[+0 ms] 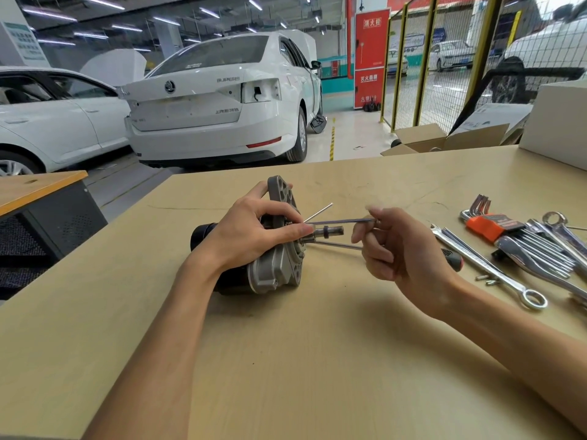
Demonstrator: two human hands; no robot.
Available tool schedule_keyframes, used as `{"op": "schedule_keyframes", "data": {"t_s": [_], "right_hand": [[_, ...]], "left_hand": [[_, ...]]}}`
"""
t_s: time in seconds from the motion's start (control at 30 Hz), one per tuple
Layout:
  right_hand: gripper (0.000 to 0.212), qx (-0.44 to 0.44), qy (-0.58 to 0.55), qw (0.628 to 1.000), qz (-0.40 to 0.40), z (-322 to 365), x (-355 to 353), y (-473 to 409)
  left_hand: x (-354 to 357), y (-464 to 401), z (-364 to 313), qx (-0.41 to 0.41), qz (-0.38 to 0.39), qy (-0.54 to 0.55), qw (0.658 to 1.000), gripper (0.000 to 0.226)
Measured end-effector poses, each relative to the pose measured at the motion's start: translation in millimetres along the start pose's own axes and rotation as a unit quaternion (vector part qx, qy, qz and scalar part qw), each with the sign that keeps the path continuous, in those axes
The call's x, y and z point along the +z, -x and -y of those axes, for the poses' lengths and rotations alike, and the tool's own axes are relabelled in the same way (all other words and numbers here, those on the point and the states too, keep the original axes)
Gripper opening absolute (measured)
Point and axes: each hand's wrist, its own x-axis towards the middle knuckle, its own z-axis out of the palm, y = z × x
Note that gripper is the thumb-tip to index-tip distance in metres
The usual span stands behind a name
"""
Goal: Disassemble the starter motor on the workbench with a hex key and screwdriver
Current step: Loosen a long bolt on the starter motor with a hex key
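Observation:
The starter motor (273,274) lies on its side on the workbench (286,360), black body to the left, grey flange and short shaft pointing right. My left hand (251,233) grips the flange from above, thumb by the shaft. My right hand (400,249) pinches a thin hex key (343,221) whose long arm runs left toward the flange face. A second thin rod (336,246) sticks out of the flange lower down, reaching my right hand. A screwdriver with a black and red handle (452,258) lies just behind my right hand.
Right of my hands lie a long combination wrench (489,268), a hex key set in an orange holder (489,223), several more wrenches (546,249) and two small screws (486,279). A white box (556,122) stands at the back right. Cars are parked beyond the bench.

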Motion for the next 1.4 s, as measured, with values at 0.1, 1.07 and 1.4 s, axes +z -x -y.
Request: {"op": "schedule_keyframes", "data": {"t_s": [0.1,1.07,1.4], "right_hand": [[0.03,-0.032,0.026,0.999,-0.008,-1.9,-1.0,-0.1],[0.042,-0.059,0.045,0.996,-0.038,-3.9,-1.8,-0.6],[0.048,0.018,0.05,0.996,-0.077,-1.7,0.5,-1.8]], "left_hand": [[0.4,-0.1,-0.4,-0.001,-0.001,0.001,1.0,0.021],[0.1,-0.2,0.9,0.001,0.0,0.005,1.0,0.024],[0.5,-1.2,2.2,0.005,-0.001,0.011,1.0,0.022]]}}
